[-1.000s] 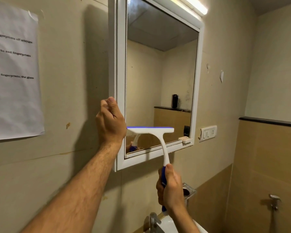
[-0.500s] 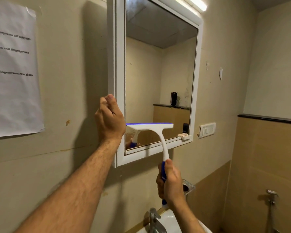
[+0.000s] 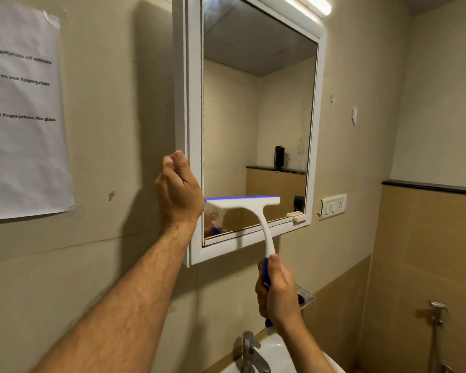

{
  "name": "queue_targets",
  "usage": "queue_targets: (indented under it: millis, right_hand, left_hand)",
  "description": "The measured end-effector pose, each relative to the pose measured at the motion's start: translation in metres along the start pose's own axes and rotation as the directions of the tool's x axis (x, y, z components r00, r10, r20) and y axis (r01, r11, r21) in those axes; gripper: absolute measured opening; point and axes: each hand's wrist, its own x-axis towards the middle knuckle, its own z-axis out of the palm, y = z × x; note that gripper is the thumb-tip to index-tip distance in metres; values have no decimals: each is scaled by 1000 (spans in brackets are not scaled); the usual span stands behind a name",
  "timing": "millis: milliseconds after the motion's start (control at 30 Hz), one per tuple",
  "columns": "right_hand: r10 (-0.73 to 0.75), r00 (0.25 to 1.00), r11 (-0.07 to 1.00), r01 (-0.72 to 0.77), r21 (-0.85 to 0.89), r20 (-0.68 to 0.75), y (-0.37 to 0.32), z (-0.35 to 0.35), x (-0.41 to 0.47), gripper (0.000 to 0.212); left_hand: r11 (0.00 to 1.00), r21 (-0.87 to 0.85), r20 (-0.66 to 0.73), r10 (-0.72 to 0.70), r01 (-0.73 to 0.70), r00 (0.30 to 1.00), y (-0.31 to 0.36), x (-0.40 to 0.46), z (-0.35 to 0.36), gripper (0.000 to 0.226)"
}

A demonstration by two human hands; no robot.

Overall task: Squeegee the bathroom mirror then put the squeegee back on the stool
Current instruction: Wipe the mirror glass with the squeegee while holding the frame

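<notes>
Illumination: warm and fairly bright, sourced from a white tube light [image 3: 304, 4] mounted above the white-framed wall mirror [image 3: 256, 117]; the tube itself is blown out to pure white. Hard dark shadow falls on the beige wall [image 3: 119, 157] left of the frame, and softer shadow lies below it. Wide-angle bending visible at frame edges; printed white paper sheet [image 3: 19, 111] at left reads soft and slightly smeared.
</notes>
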Motion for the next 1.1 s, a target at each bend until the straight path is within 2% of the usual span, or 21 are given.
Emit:
queue_targets:
  millis: [67,233,333,633,833,1100]
  right_hand:
    - [27,1000,1000,-27,-11,3,5,-3,-5,52]
    - [-43,999,998,43,-38,-1,-30,-4,18,49]
    - [-37,999,999,37,-36,-2,-46,-2,31,47]
    - [9,1000,997,-8,-72,19,1,-11,-3,57]
    - [-15,1000,998,16,-67,12,-29,-8,19,47]
    - [46,999,993,-45,-106,3,17,-19,-11,50]
  left_hand:
    - [1000,7,4,-6,6,1000,-2,0,1,41]
    - [1000,7,3,7,-7,1000,-3,1,1,41]
    - [1000,8,3,4,-4,1000,-2,2,1,39]
    - [1000,25,-11,0,0,1000,-1,-1,2,39]
    - [997,71,6,3,-3,1000,-3,-1,0,40]
    - [998,64,-34,25,-23,999,-3,-3,2,38]
